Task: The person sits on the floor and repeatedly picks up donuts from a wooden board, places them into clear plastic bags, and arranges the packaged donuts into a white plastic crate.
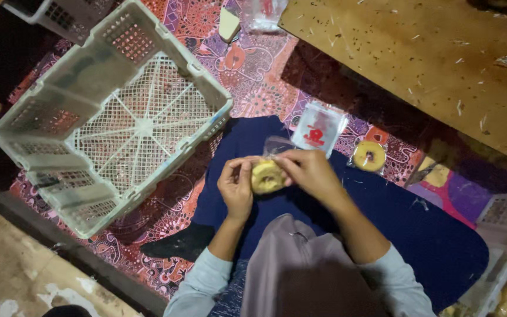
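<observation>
Head view: left hand [236, 189] and right hand [308, 171] close together over a dark blue lap cloth [382, 217], both pinching a yellow ring-shaped snack [267, 176] with a small clear bag [278, 145] just behind the fingertips. Seemingly bagging the ring. Best done by holding the bag mouth open with one thumb, sliding the ring in flat, gripping lightly to avoid crumbling. More nearby: printed clear bag [318, 130] just above the hands, second bagged ring [369, 155] to the right on the patterned floor mat [247, 64]. Empty white plastic crate [48, 111] tilted at left; low wooden desk [429, 53] at upper right.
</observation>
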